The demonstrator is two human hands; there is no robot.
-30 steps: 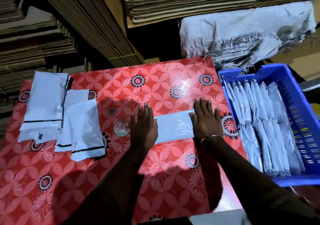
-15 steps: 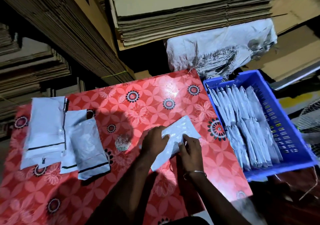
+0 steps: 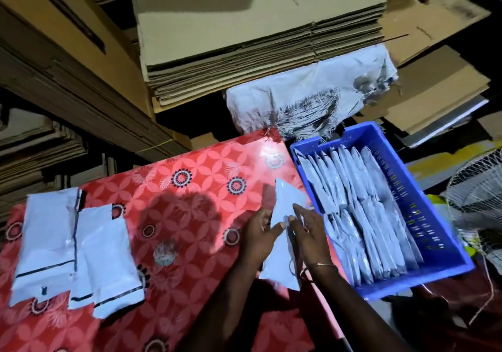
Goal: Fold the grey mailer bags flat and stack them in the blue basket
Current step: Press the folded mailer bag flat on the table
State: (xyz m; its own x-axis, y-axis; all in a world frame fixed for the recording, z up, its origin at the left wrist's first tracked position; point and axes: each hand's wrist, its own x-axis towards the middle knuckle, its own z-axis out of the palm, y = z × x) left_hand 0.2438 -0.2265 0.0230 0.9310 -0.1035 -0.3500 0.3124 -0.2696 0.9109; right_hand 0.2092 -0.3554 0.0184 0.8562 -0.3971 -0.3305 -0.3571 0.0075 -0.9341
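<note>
text: none legible | mailer bags (image 3: pixel 78 245): blank | blue basket (image 3: pixel 423 210): no readable label | cartons (image 3: pixel 258 25): unmarked

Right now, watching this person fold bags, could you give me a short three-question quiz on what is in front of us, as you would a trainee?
1. True or false: the folded grey plastic mailer bag is held between the left hand and the right hand.
2. Multiple choice: the blue plastic basket sits (a) on the left end of the table, (b) beside the table's right edge, (c) on the cardboard stack.
3. Fill in: the loose unfolded white mailer bags lie on the ____ side of the red floral tablecloth.

Key: 1 true; 2 b; 3 left.
</note>
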